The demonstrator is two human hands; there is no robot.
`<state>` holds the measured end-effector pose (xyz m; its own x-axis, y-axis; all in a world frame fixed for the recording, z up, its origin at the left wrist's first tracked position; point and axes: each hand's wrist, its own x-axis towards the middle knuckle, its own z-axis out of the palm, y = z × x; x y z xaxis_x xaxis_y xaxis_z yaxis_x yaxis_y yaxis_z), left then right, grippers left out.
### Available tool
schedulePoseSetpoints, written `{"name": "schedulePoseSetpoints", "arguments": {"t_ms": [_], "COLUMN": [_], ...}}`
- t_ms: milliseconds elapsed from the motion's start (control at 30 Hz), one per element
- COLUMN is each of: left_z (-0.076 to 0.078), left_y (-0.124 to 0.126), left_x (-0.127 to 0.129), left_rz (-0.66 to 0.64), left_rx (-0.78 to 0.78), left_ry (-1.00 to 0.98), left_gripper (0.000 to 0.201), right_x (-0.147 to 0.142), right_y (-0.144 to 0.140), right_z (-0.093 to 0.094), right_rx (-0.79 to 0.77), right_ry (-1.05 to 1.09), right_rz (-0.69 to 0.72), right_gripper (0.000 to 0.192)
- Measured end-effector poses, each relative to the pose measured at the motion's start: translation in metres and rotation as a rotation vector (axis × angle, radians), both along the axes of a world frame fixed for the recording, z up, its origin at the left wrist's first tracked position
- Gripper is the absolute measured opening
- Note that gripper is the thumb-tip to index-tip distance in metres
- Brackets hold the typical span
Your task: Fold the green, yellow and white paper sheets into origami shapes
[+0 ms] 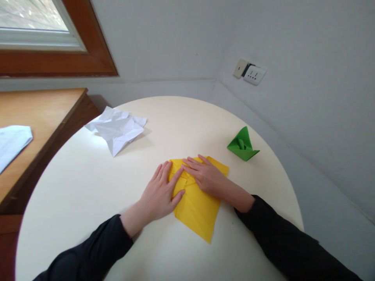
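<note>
The yellow paper is pinned flat on the table under both hands. The left hand lies open with fingers spread on the sheet's left edge; the right hand is laid flat, fingers together, over the upper fold. Nothing is gripped. For a sharp crease, the edges should be kept aligned and pressure run outward from where the fingertips meet. A green model sits beyond the right hand, crumpled white paper beyond the left.

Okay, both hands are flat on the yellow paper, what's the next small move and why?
Probably run the left hand fingertips along the fold to sharpen it, while the right hand pins the yellow paper: both lie flat where the folded layers meet.
</note>
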<state>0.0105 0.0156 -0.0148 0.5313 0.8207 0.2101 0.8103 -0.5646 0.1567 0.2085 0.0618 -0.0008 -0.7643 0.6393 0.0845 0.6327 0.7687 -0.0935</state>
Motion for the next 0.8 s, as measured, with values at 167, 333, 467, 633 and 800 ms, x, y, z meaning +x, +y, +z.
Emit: {"name": "schedulePoseSetpoints", "arguments": {"t_ms": [167,333,467,633,800], "left_z": [-0.0006,0.0015,0.003,0.0022,0.0022], "left_y": [-0.0007,0.0006,0.0021,0.0022,0.0028], "left_x": [0.0007,0.0017,0.0018,0.0013,0.0011], "left_rz": [0.017,-0.039,-0.095,-0.096,-0.092], "left_rx": [0.029,0.041,0.016,0.008,-0.007], "left_ry": [0.001,0.054,0.097,0.11,0.094], "left_gripper": [0.06,0.063,0.067,0.067,0.065], "right_x": [-0.0006,-0.0011,-0.0015,-0.0016,-0.0028], "right_y": [-0.0006,-0.0017,-0.0034,-0.0038,-0.0043], "right_z": [-0.0037,-0.0047,-0.0047,-0.0049,-0.0055], "right_rx": [0.03,0.038,0.043,0.035,0.052], "right_ry": [-0.005,-0.011,-0.014,-0.018,-0.014], "right_rz": [-0.007,-0.013,-0.009,-0.016,-0.015], "right_gripper": [0.05,0.051,0.052,0.052,0.052]}}
